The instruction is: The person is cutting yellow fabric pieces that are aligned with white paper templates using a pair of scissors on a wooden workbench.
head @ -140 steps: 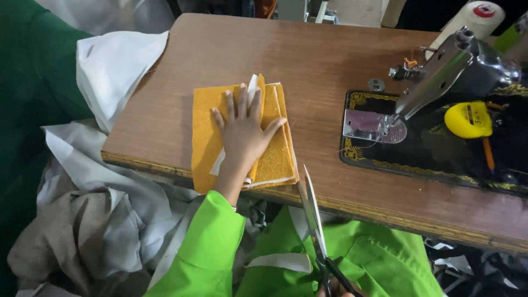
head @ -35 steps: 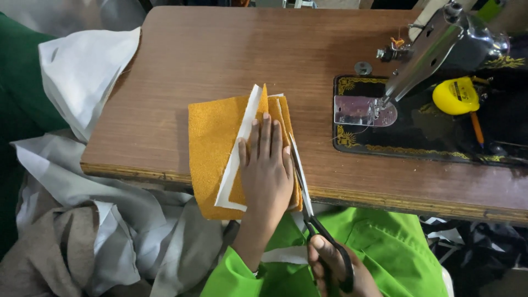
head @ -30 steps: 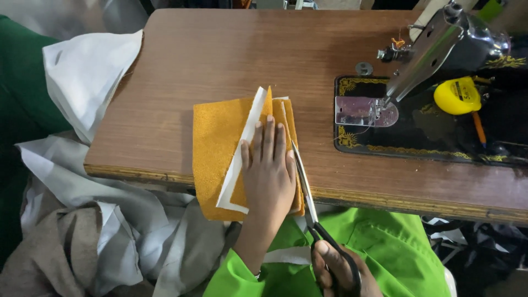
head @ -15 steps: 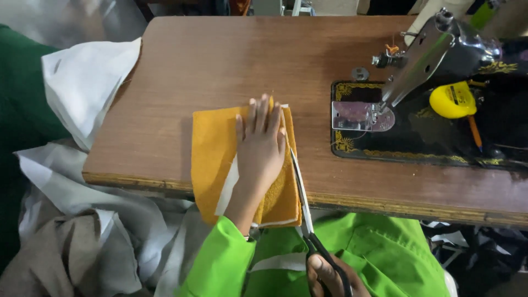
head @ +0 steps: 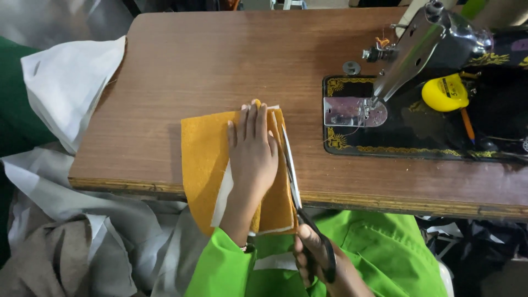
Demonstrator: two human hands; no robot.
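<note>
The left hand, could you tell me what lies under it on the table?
The left hand presses flat on folded orange fabric with a white strip showing beside the wrist. How the layers run beneath the palm is covered. Scissors run along the fabric's right edge.

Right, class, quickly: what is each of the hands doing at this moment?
Left hand: open, pressed flat on the folded orange fabric.
Right hand: closed around the handles of the scissors, blades along the fabric's right edge.

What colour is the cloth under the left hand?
The folded cloth is mustard orange, with white lining; the head view shows it.
</note>
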